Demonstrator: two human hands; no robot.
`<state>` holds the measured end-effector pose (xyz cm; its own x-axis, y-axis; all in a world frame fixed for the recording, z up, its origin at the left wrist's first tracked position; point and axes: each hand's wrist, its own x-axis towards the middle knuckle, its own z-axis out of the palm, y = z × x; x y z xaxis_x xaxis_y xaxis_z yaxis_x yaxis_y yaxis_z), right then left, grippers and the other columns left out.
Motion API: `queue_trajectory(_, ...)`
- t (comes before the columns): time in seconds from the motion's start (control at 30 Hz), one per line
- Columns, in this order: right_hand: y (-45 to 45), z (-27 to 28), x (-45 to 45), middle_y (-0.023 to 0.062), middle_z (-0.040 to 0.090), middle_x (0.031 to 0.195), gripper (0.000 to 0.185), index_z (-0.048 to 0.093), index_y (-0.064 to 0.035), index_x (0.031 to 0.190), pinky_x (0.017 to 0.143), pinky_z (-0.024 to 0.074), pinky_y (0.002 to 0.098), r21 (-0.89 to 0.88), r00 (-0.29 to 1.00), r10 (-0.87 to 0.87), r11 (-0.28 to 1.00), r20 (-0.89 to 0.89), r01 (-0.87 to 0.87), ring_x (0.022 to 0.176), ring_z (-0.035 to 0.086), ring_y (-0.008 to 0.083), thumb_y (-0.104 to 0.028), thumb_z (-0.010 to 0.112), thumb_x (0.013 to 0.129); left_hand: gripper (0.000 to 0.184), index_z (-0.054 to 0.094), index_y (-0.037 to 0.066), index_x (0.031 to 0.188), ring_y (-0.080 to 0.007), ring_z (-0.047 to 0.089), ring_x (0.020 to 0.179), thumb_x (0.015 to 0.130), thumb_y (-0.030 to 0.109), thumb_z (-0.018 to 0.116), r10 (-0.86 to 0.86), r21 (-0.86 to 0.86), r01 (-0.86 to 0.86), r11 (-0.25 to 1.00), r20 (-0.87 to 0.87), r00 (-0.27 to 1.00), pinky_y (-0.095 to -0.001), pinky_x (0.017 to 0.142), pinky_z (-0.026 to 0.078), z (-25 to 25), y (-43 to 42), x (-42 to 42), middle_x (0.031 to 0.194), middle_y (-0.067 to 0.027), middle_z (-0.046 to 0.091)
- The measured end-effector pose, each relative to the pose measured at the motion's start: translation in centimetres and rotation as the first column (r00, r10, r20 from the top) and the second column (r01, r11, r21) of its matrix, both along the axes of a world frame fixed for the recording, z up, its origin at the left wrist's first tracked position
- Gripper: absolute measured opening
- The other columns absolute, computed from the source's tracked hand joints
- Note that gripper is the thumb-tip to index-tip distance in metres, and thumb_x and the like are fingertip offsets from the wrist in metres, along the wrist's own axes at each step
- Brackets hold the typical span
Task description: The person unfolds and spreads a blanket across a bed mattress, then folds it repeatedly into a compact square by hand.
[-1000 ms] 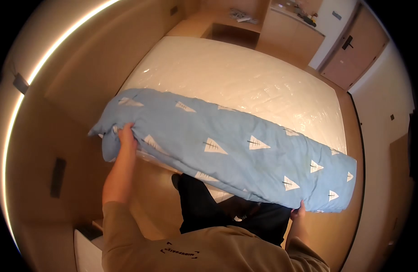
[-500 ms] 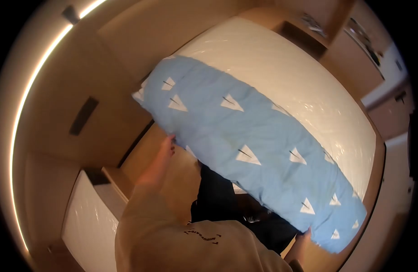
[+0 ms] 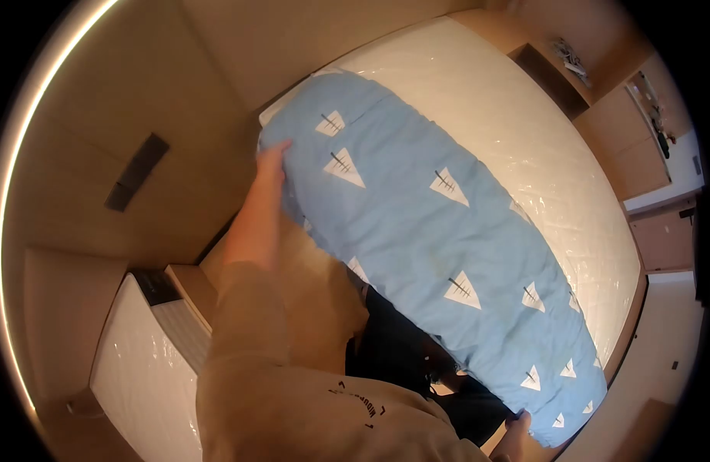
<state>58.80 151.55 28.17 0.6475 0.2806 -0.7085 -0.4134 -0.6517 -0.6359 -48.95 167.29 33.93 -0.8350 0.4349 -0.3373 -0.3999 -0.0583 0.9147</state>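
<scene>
A blue quilt (image 3: 401,215) with white tree-marked triangles lies as a long folded bundle along the near side of a mattress (image 3: 540,169). At its far left end my left hand (image 3: 272,160) grips the edge, with a finger or thumb over the top and the rest hidden. Close to the near right end, my right hand (image 3: 518,422) is closed on the bundle's lower edge. The cloth between the two hands is slightly wrinkled.
The mattress is wrapped in shiny clear plastic. A second plastic-covered mattress (image 3: 143,362) stands at the lower left. Wooden wall panels (image 3: 85,169) with a light strip rise on the left. A shelf niche (image 3: 551,81) sits beyond the bed.
My left hand has moved up along the quilt's edge to its far left corner. The right hand keeps its place at the near right end. The camera view has shifted slightly.
</scene>
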Motion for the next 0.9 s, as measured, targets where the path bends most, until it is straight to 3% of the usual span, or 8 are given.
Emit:
queue_trajectory(0.17,1.6,4.7,-8.0,0.0023,0.042,0.062,0.023,0.043,-0.0140,0.063,0.045,0.0376,0.0361,-0.093,0.980,-0.160,0.981,0.118,0.172,0.056,0.044,0.0224,-0.021,0.049,0.085,0.053,0.052,-0.003,0.122,-0.0280,0.059,0.104,0.076,0.010,0.074,-0.110,0.346,0.181,0.920,-0.217,0.970,-0.0415,0.092,0.048,9.5,-5.6,-0.8,0.115,-0.0165,0.061)
queue_trajectory(0.33,1.2,2.3,-6.0,0.0073,0.058,0.092,0.023,0.055,-0.0112,0.098,0.062,0.0511,0.0407,-0.123,0.971,-0.178,0.972,0.159,0.199,0.079,0.058,0.0272,-0.029,0.054,0.083,0.065,0.047,0.003,0.132,-0.0300,0.052,0.116,0.079,0.026,0.075,-0.047,0.085,0.037,0.996,0.119,0.992,-0.0461,0.097,0.043,-9.8,-9.4,-0.9,0.127,-0.0145,0.055)
queue_trajectory(0.4,1.4,1.7,-5.9,0.0100,0.058,0.103,0.030,0.055,-0.0106,0.106,0.075,0.0546,0.0456,-0.098,0.966,-0.215,0.968,0.145,0.230,0.093,0.059,0.0313,-0.032,0.054,0.084,0.075,0.042,0.010,0.138,-0.0311,0.046,0.124,0.080,0.048,0.069,-0.003,-0.197,0.095,0.976,0.422,0.907,-0.0513,0.100,0.039,-8.4,-9.2,4.7,0.134,-0.0119,0.050)
queue_trajectory(0.5,1.5,1.5,-5.0,0.0105,0.058,0.110,0.040,0.054,-0.0093,0.113,0.083,0.0518,0.0478,-0.031,0.987,-0.157,0.987,-0.035,0.156,0.097,0.059,0.0323,-0.037,0.057,0.084,0.082,0.038,0.014,0.142,-0.0322,0.041,0.129,0.080,0.065,0.057,-0.086,-0.018,0.130,0.991,0.660,0.746,-0.0550,0.101,0.037,-10.0,-7.8,8.3,0.139,-0.0105,0.046)
queue_trajectory(0.6,1.0,1.1,-6.2,0.0127,0.055,0.121,0.053,0.051,-0.0068,0.124,0.093,0.0465,0.0478,0.115,0.994,-0.084,0.989,-0.069,0.092,0.110,0.055,0.0332,-0.040,0.061,0.083,0.082,0.032,0.011,0.145,-0.0331,0.039,0.131,0.085,0.064,0.048,-0.069,0.046,0.053,0.998,0.519,0.852,-0.0488,0.104,0.036,-11.8,-6.8,9.3,0.148,-0.0125,0.034)
queue_trajectory(0.7,1.9,2.4,-8.4,0.0144,0.054,0.124,0.056,0.050,-0.0044,0.126,0.095,0.0452,0.0486,0.037,0.994,-0.107,0.994,-0.014,0.107,0.114,0.053,0.0341,-0.039,0.061,0.084,0.073,0.035,0.009,0.143,-0.0333,0.042,0.128,0.088,0.056,0.045,-0.003,0.049,-0.014,0.999,0.327,0.945,-0.0481,0.104,0.037,-5.6,-5.1,12.0,0.145,-0.0136,0.038)
queue_trajectory(0.77,2.3,3.0,-9.0,0.0150,0.053,0.126,0.055,0.049,-0.0027,0.126,0.096,0.0444,0.0493,-0.022,0.993,-0.116,0.993,-0.013,0.115,0.115,0.053,0.0345,-0.037,0.060,0.085,0.066,0.039,0.006,0.140,-0.0333,0.045,0.125,0.089,0.049,0.045,-0.222,0.298,0.118,0.947,0.346,0.912,-0.0462,0.104,0.038,-5.1,-2.6,6.7,0.139,-0.0141,0.045)
queue_trajectory(0.9,1.4,0.5,-5.4,0.0146,0.052,0.130,0.052,0.047,-0.0010,0.129,0.099,0.0426,0.0497,0.107,0.992,-0.034,0.993,-0.119,0.047,0.117,0.052,0.0336,-0.032,0.057,0.089,0.057,0.049,0.000,0.129,-0.0317,0.051,0.117,0.084,0.033,0.062,-0.309,0.210,0.301,0.930,0.004,0.951,-0.0430,0.104,0.039,11.0,1.4,3.9,0.129,-0.0146,0.054)
